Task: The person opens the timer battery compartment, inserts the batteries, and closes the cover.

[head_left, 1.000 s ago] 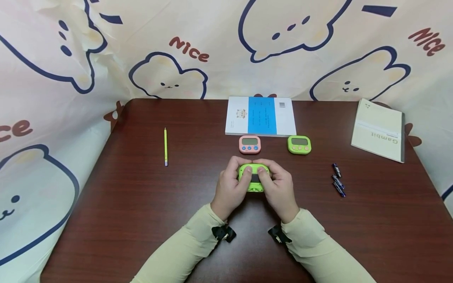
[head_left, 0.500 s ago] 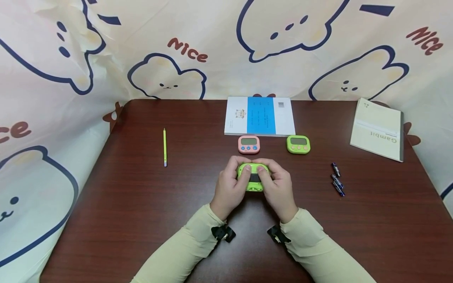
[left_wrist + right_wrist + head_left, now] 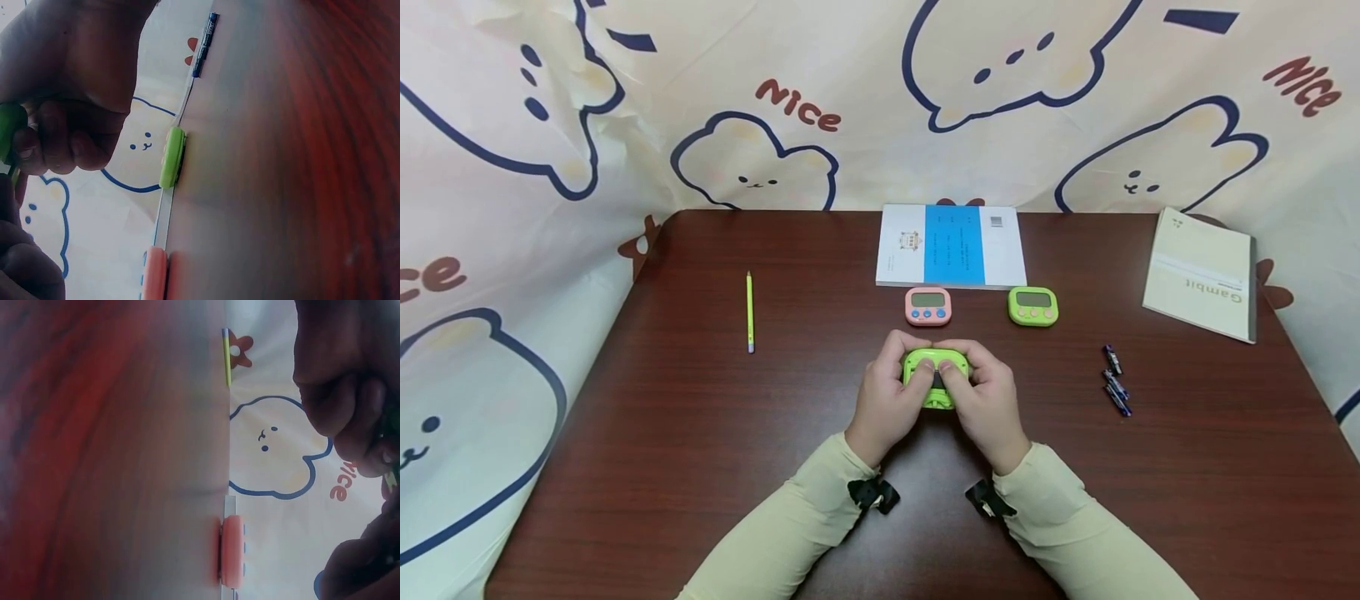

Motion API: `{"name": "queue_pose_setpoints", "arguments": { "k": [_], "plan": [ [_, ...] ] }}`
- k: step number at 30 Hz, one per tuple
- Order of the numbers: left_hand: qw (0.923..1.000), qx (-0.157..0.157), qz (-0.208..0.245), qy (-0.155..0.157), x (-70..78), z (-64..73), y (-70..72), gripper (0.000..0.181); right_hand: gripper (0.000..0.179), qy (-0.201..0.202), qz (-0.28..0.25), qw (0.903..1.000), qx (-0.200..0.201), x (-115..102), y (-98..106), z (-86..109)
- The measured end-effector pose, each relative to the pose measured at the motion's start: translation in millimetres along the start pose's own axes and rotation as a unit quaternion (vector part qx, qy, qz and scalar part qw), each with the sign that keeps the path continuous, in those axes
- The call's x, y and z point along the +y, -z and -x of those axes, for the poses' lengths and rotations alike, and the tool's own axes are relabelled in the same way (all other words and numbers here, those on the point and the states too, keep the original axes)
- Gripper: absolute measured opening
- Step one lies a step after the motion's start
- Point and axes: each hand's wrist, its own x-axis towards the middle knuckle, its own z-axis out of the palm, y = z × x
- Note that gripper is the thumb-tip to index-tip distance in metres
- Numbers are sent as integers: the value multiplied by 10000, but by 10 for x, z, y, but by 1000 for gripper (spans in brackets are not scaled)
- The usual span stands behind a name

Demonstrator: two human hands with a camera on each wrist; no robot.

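Both hands hold a green timer [image 3: 937,399] above the table in the head view. A dark patch shows on its upward face, partly covered by the thumbs. My left hand [image 3: 885,398] grips its left side, thumb pressed on that face. On the right side, my right hand [image 3: 989,407] holds it the same way, its thumb lying close to the left one. The fingers underneath are hidden from above. Beyond the hands lie a pink timer [image 3: 928,307] and a second green timer [image 3: 1033,306], screens up. In the left wrist view, the right hand [image 3: 75,75] has curled fingers at the held timer [image 3: 7,134].
Behind the timers lies a white and blue book [image 3: 953,246]. A pale book [image 3: 1199,275] is at the far right. Small dark-blue batteries [image 3: 1116,383] lie on the right side of the table [image 3: 700,467], and a yellow-green pencil [image 3: 750,312] on the left.
My right thumb has shifted left across the timer's face, near the left thumb, and covers more of the dark patch. The left hand keeps its grip. Things on the table stay put.
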Motion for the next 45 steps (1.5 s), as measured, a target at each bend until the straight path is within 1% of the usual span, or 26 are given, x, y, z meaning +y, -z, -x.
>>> {"name": "queue_pose_setpoints", "arguments": {
  "k": [6, 10, 14, 18, 21, 23, 27, 31, 33, 35, 38, 40, 43, 45],
  "plan": [
    [9999, -33, -88, -65, -4, -4, -10, 14, 13, 67, -42, 9999, 102, 2, 14, -1],
    [9999, -53, 0, -129, 4, -15, -2, 12, 13, 78, 5, 9999, 74, 9, 39, -9],
    [9997, -51, 242, -88, 2, -34, 10, 11, 17, 85, 42, 9999, -90, -4, 91, -39],
    [9991, -9, 415, -4, -12, -48, 17, 9, 25, 306, 70, 9993, -179, -33, 162, -86],
    [9989, -12, 466, 27, -25, -49, 21, 9, 26, 433, 99, 9987, -237, -50, 215, -121],
    [9984, -65, 553, 22, -33, -48, 22, 11, 24, 444, 139, 9985, -284, -63, 248, -140],
    [9963, -283, 812, 28, -44, -50, 24, 18, 21, 325, 306, 9984, -333, -83, 308, -169],
    [9930, -553, 1037, 153, -43, -51, 35, 22, 19, 268, 557, 9976, -324, -89, 345, -192],
    [9902, -741, 1144, 291, -43, -49, 49, 25, 19, 282, 619, 9972, -309, -88, 354, -196],
    [9860, -1001, 1267, 423, -42, -54, 70, 30, 19, 310, 621, 9971, -297, -94, 362, -199],
    [9791, -1392, 1372, 555, -37, -73, 100, 48, 20, 348, 665, 9968, -277, -100, 375, -202],
    [9739, -1636, 1460, 585, -30, -87, 116, 59, 19, 348, 682, 9966, -296, -104, 385, -206],
    [9632, -1941, 1740, 661, -26, -100, 133, 70, 19, 325, 675, 9966, -330, -103, 393, -211],
    [9528, -2156, 2009, 737, -27, -106, 148, 74, 19, 323, 650, 9968, -326, -100, 401, -216]
  ]
}}
